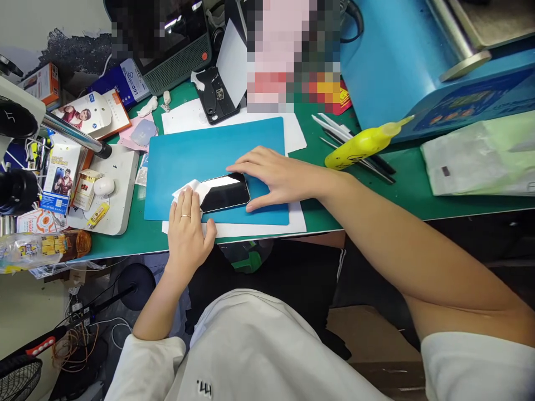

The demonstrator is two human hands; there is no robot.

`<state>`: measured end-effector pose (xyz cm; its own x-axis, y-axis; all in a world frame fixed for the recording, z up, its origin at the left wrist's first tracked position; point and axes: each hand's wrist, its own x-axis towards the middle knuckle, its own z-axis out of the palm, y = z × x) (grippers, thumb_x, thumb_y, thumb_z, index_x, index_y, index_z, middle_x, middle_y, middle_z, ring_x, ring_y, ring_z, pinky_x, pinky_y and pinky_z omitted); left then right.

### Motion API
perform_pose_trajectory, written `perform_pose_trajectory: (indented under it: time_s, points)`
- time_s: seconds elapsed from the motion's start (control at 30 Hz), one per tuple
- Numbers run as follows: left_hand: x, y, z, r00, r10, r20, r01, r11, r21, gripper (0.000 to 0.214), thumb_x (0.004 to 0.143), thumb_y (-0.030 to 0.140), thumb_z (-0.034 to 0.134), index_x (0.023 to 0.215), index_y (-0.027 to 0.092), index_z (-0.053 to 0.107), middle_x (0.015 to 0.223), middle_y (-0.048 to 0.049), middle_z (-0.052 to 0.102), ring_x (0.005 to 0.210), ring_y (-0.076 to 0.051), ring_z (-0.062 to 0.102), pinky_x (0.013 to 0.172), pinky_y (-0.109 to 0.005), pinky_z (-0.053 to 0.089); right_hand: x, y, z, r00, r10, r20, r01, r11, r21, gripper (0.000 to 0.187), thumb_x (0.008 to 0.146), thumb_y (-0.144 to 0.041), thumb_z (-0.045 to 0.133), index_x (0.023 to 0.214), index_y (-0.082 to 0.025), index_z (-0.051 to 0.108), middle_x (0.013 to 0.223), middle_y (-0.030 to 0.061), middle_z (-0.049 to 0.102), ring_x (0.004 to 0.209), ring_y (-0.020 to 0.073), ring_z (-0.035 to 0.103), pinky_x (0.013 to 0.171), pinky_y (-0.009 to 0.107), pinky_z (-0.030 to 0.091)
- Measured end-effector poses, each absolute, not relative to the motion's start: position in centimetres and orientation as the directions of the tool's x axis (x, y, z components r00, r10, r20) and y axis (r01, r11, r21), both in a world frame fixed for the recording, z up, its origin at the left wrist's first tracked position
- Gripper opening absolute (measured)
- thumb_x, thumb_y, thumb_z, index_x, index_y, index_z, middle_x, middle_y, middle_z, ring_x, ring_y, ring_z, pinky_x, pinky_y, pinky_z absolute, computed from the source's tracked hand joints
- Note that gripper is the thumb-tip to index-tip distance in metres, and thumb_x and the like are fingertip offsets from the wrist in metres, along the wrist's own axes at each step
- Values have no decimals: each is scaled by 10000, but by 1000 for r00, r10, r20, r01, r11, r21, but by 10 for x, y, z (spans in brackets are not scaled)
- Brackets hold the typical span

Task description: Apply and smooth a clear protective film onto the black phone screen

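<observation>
A black smartphone (224, 192) lies screen up on a blue work mat (188, 161) on the green table. My right hand (278, 177) rests over the phone's right end, thumb below it and fingers along its top edge, holding it in place. My left hand (187, 225) presses a white cloth (195, 188) flat against the phone's left end, fingers together and stretched out.
A yellow squeeze bottle (361, 146) and thin metal tools (340, 132) lie to the right. Behind the mat are white paper sheets (184, 120) and a black phone case (215, 94). Boxes and a white tray (121, 192) crowd the left. A blue machine (401, 55) stands at the back right.
</observation>
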<state>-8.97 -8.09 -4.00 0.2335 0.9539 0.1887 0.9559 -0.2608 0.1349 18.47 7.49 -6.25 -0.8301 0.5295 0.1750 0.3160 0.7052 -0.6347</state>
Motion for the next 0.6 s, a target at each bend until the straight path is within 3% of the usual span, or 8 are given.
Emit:
perform_pose_trajectory:
  time_s: [0.2, 0.4, 0.6]
  points:
    - [-95, -111, -39, 211, 961, 177, 953, -243, 180, 704, 1088, 230, 511, 1764, 148, 328, 1774, -255, 465, 1694, -375, 414, 1376, -612, 359, 185, 76, -65, -830, 519, 206, 296, 721, -626, 922, 947, -863, 619, 1662, -285, 548, 1514, 186, 665, 1342, 446, 568, 1111, 646, 494]
    - [-104, -70, -45, 206, 968, 144, 955, -231, 187, 628, 1104, 268, 468, 1695, 62, 426, 1775, -283, 444, 1693, -386, 410, 1379, -624, 361, 184, 75, -63, -830, 526, 188, 308, 711, -632, 955, 942, -874, 617, 1684, -281, 526, 1518, 191, 660, 1338, 456, 565, 1124, 655, 472]
    - [-104, -47, -48, 181, 975, 128, 952, -206, 225, 643, 1105, 302, 453, 1704, 70, 427, 1788, -255, 437, 1705, -375, 390, 1413, -625, 294, 184, 77, -62, -833, 525, 178, 301, 698, -649, 968, 947, -875, 600, 1679, -246, 539, 1516, 206, 661, 1342, 461, 556, 1136, 656, 458]
